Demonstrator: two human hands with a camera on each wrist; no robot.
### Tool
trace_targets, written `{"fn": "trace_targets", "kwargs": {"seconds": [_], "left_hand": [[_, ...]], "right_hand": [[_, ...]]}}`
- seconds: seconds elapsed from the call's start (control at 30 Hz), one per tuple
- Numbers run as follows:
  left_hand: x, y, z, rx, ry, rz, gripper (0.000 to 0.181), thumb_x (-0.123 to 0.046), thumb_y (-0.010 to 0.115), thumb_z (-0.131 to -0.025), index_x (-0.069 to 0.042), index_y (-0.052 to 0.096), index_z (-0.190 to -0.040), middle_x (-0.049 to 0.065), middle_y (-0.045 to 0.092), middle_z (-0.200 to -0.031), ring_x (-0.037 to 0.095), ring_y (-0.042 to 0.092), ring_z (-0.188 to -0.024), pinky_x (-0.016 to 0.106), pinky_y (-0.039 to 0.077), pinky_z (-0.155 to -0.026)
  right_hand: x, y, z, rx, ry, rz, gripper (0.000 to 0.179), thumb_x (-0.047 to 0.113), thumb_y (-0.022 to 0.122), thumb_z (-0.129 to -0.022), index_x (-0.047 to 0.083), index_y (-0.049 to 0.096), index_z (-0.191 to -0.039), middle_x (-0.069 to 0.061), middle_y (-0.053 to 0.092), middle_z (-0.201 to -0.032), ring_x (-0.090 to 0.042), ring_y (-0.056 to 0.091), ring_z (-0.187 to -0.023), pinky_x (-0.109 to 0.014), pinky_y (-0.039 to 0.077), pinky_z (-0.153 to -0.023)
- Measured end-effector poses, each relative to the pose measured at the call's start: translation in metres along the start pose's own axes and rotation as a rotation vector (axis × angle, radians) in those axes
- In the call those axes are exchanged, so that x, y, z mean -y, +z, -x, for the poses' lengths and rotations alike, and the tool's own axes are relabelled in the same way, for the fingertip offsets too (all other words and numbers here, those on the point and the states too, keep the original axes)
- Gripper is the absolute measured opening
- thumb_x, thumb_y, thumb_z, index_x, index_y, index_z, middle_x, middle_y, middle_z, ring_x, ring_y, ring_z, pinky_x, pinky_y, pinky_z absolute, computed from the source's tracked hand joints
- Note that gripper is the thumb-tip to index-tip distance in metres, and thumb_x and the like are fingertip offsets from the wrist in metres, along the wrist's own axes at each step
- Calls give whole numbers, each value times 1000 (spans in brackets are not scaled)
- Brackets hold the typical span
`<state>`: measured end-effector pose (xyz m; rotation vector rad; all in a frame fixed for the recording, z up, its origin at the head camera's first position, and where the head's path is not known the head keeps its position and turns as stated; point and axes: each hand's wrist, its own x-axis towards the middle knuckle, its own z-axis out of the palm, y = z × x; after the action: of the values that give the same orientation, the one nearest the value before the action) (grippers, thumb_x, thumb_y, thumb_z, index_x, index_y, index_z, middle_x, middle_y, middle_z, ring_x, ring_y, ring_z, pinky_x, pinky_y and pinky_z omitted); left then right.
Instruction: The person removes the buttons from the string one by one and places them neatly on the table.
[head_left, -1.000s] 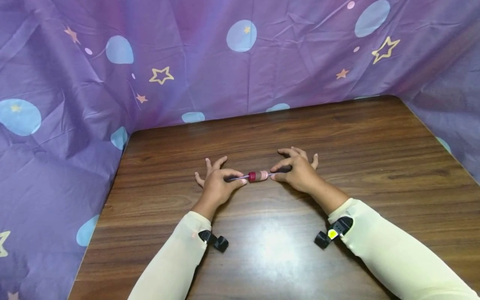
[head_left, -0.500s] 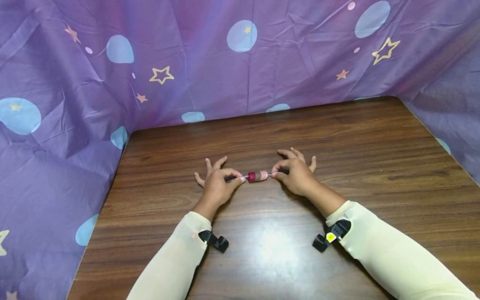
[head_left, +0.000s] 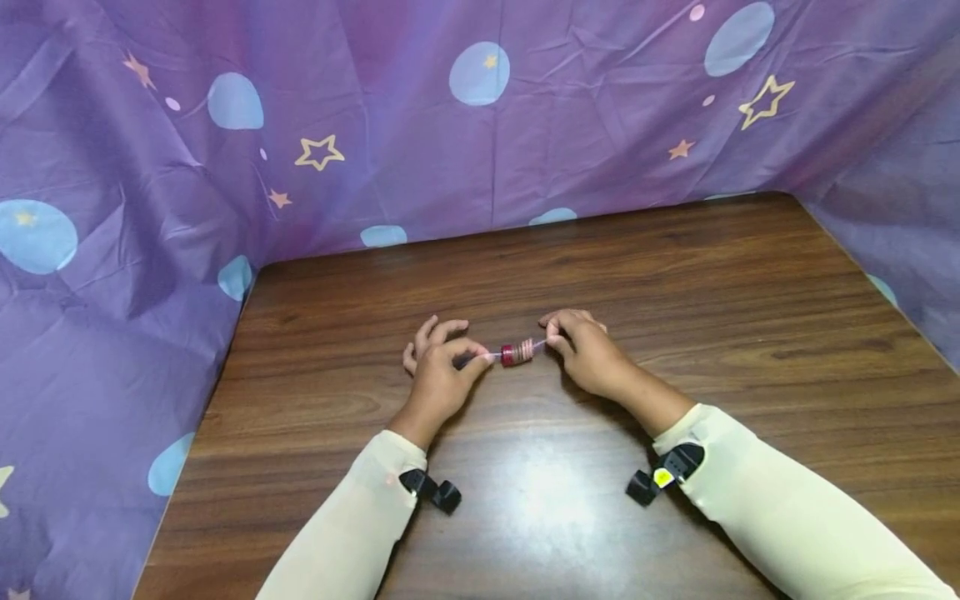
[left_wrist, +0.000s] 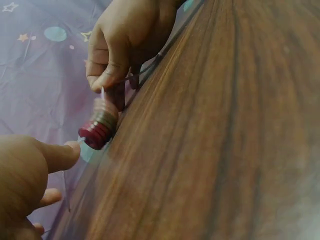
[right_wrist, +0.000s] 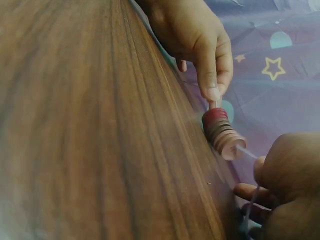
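Observation:
A short stack of round discs, dark red, brown and pale pink, is threaded on a thin lilac string. My left hand pinches the string between thumb and index finger, close to the red end. On the pink side, my right hand pinches the string with its thumb and fingertips. A loose length of string hangs below the right hand in the right wrist view. The discs hang between both hands, slightly fanned apart at the pink end. Blur hides their exact shape in the left wrist view.
The brown wood-grain table lies under both hands. Behind it and along its sides hangs a purple cloth with stars and blue ovals. Small black devices are strapped at both sleeve cuffs.
My right hand has turned inward, its spread fingers now folded closer together, and its end of the string slants upward. My left hand has shifted slightly right. The pink discs have spread apart a little.

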<state>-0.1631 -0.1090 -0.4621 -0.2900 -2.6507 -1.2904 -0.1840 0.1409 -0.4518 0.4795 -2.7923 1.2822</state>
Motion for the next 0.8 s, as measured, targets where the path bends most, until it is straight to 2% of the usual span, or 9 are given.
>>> {"fn": "trace_targets", "kwargs": {"seconds": [0.1, 0.23, 0.33, 0.4, 0.47, 0.57, 0.67, 0.77, 0.8], "left_hand": [[0, -1, 1, -27, 60, 19, 11, -21, 89, -90, -13, 81, -89, 13, 66, -147, 45, 32, -159, 77, 6, -123], [-2, -2, 3, -50, 97, 35, 10, -20, 88, -91, -12, 82, -90, 13, 67, -145, 44, 38, -155, 74, 13, -121], [-3, -2, 4, -74, 104, 49, 10, -19, 88, -91, -12, 82, -89, 13, 67, -144, 42, 42, -151, 71, 15, -120], [-3, -2, 5, -95, 113, 57, 10, -19, 88, -92, -11, 82, -89, 14, 67, -144, 41, 44, -149, 71, 17, -120], [-4, -2, 5, -117, 129, 66, 10, -18, 88, -92, -11, 82, -89, 15, 67, -143, 40, 45, -147, 71, 18, -119], [-4, -2, 6, -136, 152, 82, 10, -18, 88, -92, -10, 82, -89, 16, 67, -142, 40, 47, -145, 70, 20, -118], [-4, -2, 6, -139, 170, 94, 10, -18, 87, -92, -10, 82, -89, 16, 67, -141, 39, 49, -144, 69, 22, -117], [-3, -1, 6, -137, 181, 102, 9, -17, 86, -93, -10, 81, -90, 16, 67, -141, 38, 51, -142, 67, 25, -116], [-4, -1, 6, -136, 182, 106, 9, -17, 86, -93, -10, 81, -90, 16, 67, -141, 38, 51, -142, 66, 25, -116]], "right_hand": [[0, -2, 0, 22, -22, -107, 16, 2, 57, -109, 5, 52, -94, -27, 72, -136, -46, 62, -135, -57, 43, -112], [-1, -5, -1, 79, -17, -275, 15, 0, 51, -112, -2, 51, -97, -30, 69, -140, -46, 64, -134, -46, 47, -111], [-1, -7, -1, 145, 8, -428, 16, 1, 45, -113, -6, 47, -99, -35, 63, -147, -36, 68, -128, -34, 54, -107], [-1, -7, -1, 206, 36, -569, 17, 1, 40, -115, -6, 44, -100, -38, 56, -153, -26, 69, -124, -31, 59, -103], [-2, -9, -1, 279, 75, -729, 19, 3, 34, -116, -4, 42, -101, -40, 46, -161, -23, 71, -123, -35, 62, -104], [-2, -12, 0, 396, 129, -929, 21, 8, 30, -118, 3, 41, -101, -37, 33, -171, -35, 70, -134, -48, 61, -108], [-3, -15, 1, 492, 152, -1053, 23, 12, 31, -118, 8, 42, -99, -34, 25, -175, -48, 59, -144, -58, 56, -110], [-4, -17, 2, 570, 144, -1150, 23, 13, 32, -119, 11, 45, -100, -33, 25, -175, -46, 58, -146, -62, 52, -113], [-5, -18, 2, 593, 134, -1182, 22, 13, 32, -119, 12, 45, -101, -32, 29, -174, -44, 60, -145, -63, 51, -114]]}}
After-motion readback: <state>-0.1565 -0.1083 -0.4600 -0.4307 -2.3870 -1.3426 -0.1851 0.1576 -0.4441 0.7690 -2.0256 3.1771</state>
